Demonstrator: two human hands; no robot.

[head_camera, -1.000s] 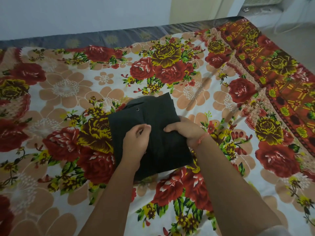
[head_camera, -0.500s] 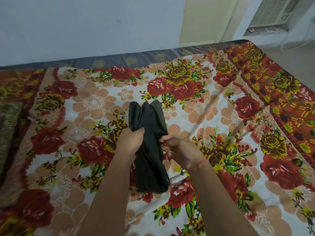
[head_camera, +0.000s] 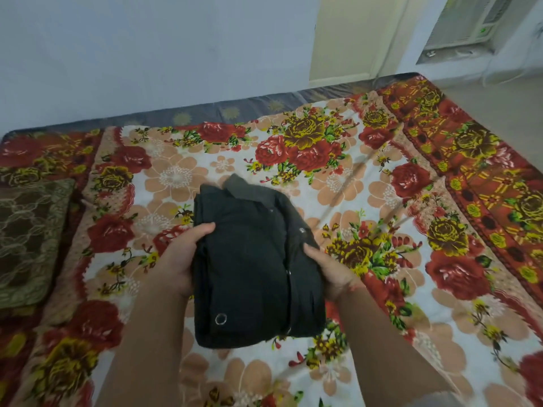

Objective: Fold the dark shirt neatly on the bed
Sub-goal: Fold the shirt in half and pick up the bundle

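The dark shirt point(head_camera: 252, 265) is folded into a compact rectangle, collar pointing away from me, its snap buttons showing on top. It is held between both hands over the flowered bed sheet point(head_camera: 338, 183). My left hand point(head_camera: 179, 259) grips its left edge, thumb on top and fingers hidden beneath. My right hand point(head_camera: 329, 270) grips the right edge, thumb on top. Whether the shirt's underside touches the bed cannot be told.
A brown lace-patterned cushion point(head_camera: 28, 239) lies at the bed's left side. The bed's far edge point(head_camera: 205, 111) meets a pale wall, and its right edge point(head_camera: 499, 148) drops to bare floor. A cream door point(head_camera: 352, 36) and a wall air unit point(head_camera: 467, 22) stand beyond.
The shirt was bunched upright in my left hand half a second ago; now it lies flat as a folded rectangle, turned over with the buttons up, and held at both sides.
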